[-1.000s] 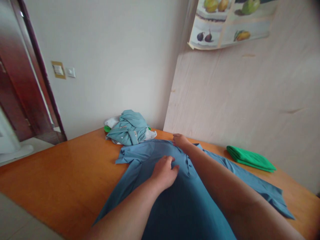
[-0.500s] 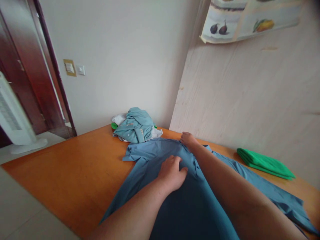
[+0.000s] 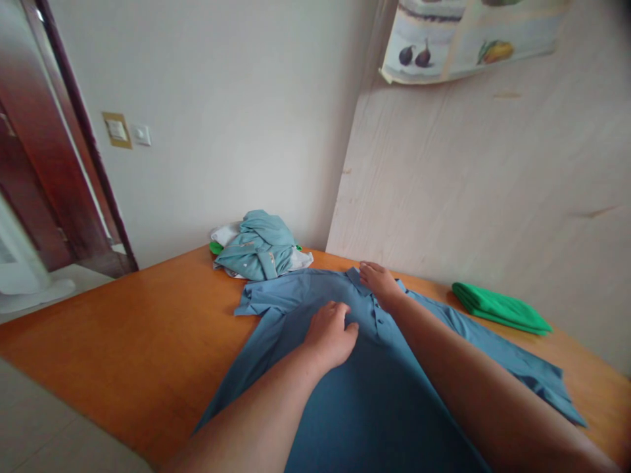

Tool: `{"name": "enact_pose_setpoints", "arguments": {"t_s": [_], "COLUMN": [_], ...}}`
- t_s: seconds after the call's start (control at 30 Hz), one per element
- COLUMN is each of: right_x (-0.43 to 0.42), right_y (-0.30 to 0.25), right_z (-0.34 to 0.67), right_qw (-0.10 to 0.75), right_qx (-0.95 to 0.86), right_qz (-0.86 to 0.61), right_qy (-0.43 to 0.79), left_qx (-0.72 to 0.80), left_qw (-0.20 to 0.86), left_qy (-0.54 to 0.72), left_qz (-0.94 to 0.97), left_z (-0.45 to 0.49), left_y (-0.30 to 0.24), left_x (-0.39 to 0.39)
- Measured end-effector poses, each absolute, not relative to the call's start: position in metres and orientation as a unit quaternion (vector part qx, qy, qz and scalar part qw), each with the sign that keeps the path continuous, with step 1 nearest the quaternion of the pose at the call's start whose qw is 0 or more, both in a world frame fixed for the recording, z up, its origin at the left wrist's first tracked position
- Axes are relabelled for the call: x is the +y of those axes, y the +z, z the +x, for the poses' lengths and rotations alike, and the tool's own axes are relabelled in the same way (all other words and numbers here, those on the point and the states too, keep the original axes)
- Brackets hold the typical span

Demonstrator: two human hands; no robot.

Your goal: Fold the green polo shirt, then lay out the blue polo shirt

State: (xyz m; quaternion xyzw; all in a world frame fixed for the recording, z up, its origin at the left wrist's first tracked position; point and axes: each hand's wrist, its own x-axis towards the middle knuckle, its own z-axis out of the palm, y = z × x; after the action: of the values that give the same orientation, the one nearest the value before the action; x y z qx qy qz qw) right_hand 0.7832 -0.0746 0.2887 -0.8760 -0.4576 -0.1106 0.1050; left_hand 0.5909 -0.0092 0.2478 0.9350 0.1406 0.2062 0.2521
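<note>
A blue polo shirt (image 3: 365, 387) lies spread front-up on the orange wooden table (image 3: 123, 348), collar pointing away from me. My left hand (image 3: 329, 332) rests flat on the shirt's chest just left of the button placket, fingers stretched out. My right hand (image 3: 377, 281) lies on the collar at the far end of the shirt, fingers extended and pressing the fabric down. Neither hand holds anything.
A crumpled pile of light blue, white and green clothes (image 3: 259, 246) sits at the table's far corner by the wall. A folded green garment (image 3: 500, 309) lies at the right near the wall. A dark wooden door (image 3: 44, 164) and a white fan (image 3: 14, 269) stand at the left.
My right hand has slid a little back along the collar toward me. My left hand stays on the shirt's chest. The camera view has shifted slightly.
</note>
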Motion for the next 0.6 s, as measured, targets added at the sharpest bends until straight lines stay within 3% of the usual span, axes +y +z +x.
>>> {"name": "enact_pose_setpoints", "arguments": {"t_s": [0.2,0.33,0.5,0.6], "right_x": [-0.153,-0.210,-0.252,-0.258], "right_y": [0.270,0.248,0.227,0.226], "right_z": [0.760,0.743,0.722,0.713], "right_qw": [0.228,0.203,0.078,0.051], "right_qx": [-0.363,-0.326,-0.310,-0.306], "right_qz": [-0.900,-0.923,-0.948,-0.951], "right_qy": [-0.075,-0.038,-0.011,-0.017], "left_qx": [0.101,0.075,0.068,0.064], "left_qw": [0.170,0.132,0.114,0.105], "left_qy": [0.180,0.180,0.176,0.178], "left_qz": [0.964,0.972,0.975,0.976], "left_z": [0.584,0.581,0.580,0.581], "left_y": [0.249,0.250,0.251,0.250], "left_x": [-0.013,-0.014,-0.013,-0.011]}}
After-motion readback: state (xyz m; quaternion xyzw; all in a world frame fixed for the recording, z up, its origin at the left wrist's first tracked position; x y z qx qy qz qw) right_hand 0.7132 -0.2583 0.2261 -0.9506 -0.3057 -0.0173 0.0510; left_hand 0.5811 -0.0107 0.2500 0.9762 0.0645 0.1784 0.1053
